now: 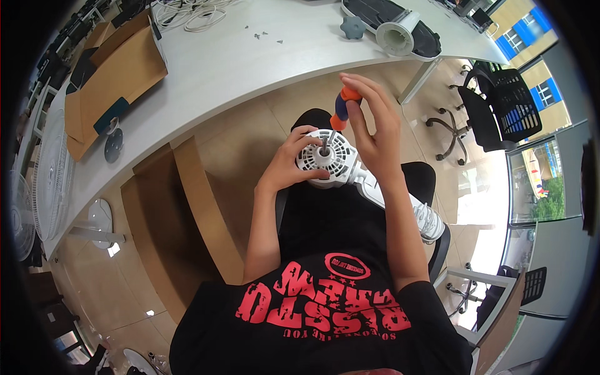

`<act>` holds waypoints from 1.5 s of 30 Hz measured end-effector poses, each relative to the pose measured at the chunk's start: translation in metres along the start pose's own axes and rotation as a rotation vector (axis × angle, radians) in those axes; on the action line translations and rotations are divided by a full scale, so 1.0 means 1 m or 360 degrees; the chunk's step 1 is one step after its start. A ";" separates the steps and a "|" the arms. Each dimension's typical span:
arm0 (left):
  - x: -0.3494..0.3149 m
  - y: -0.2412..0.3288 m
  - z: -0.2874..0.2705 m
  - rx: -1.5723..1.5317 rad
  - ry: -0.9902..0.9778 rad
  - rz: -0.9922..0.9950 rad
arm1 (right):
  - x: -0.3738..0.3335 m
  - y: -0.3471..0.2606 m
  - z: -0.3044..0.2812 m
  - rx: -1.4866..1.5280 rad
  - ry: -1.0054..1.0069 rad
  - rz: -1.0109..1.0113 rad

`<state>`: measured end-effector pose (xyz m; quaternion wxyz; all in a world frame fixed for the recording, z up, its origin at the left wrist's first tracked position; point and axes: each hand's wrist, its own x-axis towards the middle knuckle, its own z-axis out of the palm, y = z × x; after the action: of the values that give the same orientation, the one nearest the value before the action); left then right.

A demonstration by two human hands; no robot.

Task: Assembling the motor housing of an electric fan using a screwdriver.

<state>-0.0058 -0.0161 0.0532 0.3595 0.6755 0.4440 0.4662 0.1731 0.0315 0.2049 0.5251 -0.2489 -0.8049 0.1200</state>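
Observation:
On my lap rests a white fan motor housing, round and slotted, with a metal shaft at its centre. Its white neck and pole run off to the right under my right forearm. My left hand grips the housing's left side, fingers curled over the top edge and thumb along the lower rim. In my right hand is an orange and dark blue screwdriver, held by its handle. Its shaft points down at the housing's upper edge; the tip's exact contact is too small to make out.
A white table curves across ahead, bearing an opened cardboard box, white cables, small loose screws, a grey knob and a white tubular part. A large open carton stands on the floor at left. Black chairs stand right.

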 end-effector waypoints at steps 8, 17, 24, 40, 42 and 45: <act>0.000 0.003 0.001 -0.0028 0.0024 -0.0025 | 0.004 0.006 0.020 -0.0151 0.0077 0.0232; 0.000 -0.003 0.002 -0.0045 0.0033 0.0012 | -0.003 0.000 0.005 -0.0024 0.0066 0.0154; 0.000 0.000 0.000 -0.0012 0.0009 0.0004 | 0.002 0.012 0.027 -0.0241 0.0227 0.0109; 0.002 -0.002 0.002 -0.0051 0.0062 0.0026 | -0.002 0.016 0.017 -0.0036 0.0208 -0.0017; 0.002 -0.004 0.003 -0.0067 0.0051 0.0040 | -0.006 0.016 0.010 0.0045 0.0119 0.0056; 0.001 -0.007 0.004 -0.0082 0.0044 0.0051 | -0.008 0.017 0.017 0.0211 0.0133 0.0103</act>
<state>-0.0040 -0.0129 0.0463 0.3630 0.6666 0.4259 0.4924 0.1651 0.0432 0.1839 0.5693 -0.2441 -0.7642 0.1795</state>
